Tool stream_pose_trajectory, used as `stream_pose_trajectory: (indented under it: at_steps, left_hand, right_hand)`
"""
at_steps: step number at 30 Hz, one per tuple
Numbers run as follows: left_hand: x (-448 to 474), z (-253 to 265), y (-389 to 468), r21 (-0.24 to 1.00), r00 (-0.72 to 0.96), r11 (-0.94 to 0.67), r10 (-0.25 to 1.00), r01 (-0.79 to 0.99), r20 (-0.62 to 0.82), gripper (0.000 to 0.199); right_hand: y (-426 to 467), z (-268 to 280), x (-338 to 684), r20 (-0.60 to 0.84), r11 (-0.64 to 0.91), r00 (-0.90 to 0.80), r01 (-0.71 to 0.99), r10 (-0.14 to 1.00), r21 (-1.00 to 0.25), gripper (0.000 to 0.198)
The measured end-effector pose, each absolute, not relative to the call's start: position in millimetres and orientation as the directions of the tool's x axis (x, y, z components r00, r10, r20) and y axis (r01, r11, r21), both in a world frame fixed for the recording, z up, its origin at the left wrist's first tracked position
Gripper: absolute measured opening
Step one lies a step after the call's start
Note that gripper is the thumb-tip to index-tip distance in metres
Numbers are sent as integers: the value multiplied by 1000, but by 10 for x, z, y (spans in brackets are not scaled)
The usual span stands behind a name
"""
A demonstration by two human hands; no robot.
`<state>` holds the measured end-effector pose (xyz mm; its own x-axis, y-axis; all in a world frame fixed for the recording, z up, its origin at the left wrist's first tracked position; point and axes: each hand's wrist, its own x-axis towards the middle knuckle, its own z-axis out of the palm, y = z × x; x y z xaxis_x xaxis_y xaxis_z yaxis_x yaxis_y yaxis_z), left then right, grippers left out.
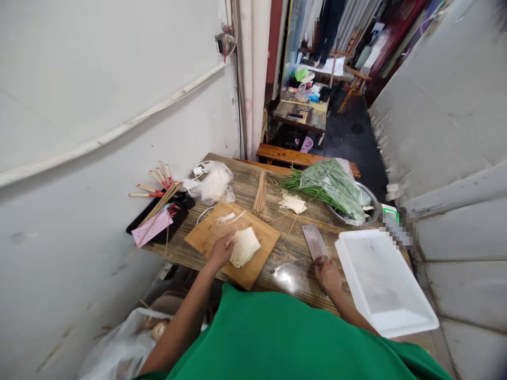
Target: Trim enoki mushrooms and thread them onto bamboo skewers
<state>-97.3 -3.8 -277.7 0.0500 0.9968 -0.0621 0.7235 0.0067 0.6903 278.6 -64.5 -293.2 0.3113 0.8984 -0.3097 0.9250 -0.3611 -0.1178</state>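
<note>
A pale bunch of enoki mushrooms (pixel 245 247) lies on the wooden cutting board (pixel 261 224), its thin strands showing toward the near side. My left hand (pixel 221 252) grips the bunch at its left edge, fingers closed. A few loose strands (pixel 225 219) lie farther up the board. To the right of the board, my right hand (pixel 329 275) is wrapped around the handle of a cleaver (pixel 315 240), whose wide blade points away from me over the table. Beyond the cleaver sits a smaller piece of enoki (pixel 292 203) on the wood.
Bamboo skewers (pixel 260 194) lie behind the board. Green leafy vegetables (pixel 332 182) in a plastic bag fill a metal bowl (pixel 374 198). A white tray (pixel 380 274) stands at right. Left are a plastic bag (pixel 214 182) and a black tray (pixel 137 221) with skewers. A person stands far back.
</note>
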Motion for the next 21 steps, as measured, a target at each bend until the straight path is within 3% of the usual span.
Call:
stream_pose_trajectory:
  at_steps: [5,8,21]
  left_hand:
    - [-1001,-2807,-79,700,62,-34,998,713,-14,44]
    - [-977,-2825,-69,695,68,-63,997,716,20,44]
    - [-847,-2907,43,773,149,-110,989,625,20,58]
  right_hand:
    - [-215,-2740,1834,-267,-22,-83,930,960,-368,37]
    - [8,-2674,1239,-218,92,-218,876,951,-474,38]
    - [43,-2562,665,-251,-58,-105,823,962,-565,28]
